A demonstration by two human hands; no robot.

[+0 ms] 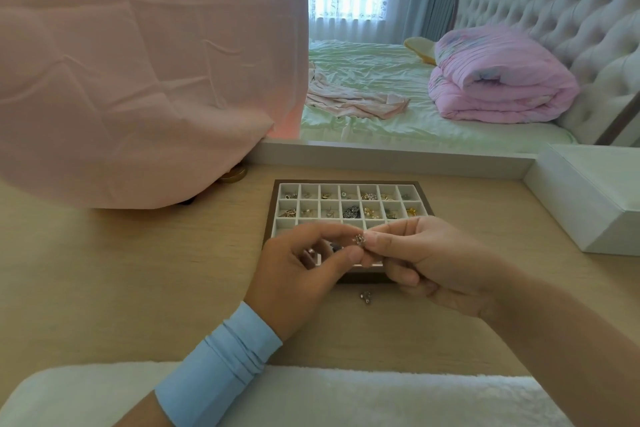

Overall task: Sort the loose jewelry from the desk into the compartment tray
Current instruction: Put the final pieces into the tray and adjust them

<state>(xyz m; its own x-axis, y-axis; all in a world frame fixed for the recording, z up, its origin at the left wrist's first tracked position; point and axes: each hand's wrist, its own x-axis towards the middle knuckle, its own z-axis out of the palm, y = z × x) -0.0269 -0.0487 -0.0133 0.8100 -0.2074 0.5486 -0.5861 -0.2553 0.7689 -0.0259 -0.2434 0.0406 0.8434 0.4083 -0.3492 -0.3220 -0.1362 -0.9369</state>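
left hand (301,274) curled, fingers unclear | right hand (415,253) pinching earring (358,239) | over tray (427,206)

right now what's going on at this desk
A person is sorting jewelry at a desk. Both hands meet above the near part of the compartment tray: the right hand pinches a small sparkly piece at its fingers, and the left hand helps hold it. Many far compartments already hold pieces. One loose piece still lies on the desk before the tray.
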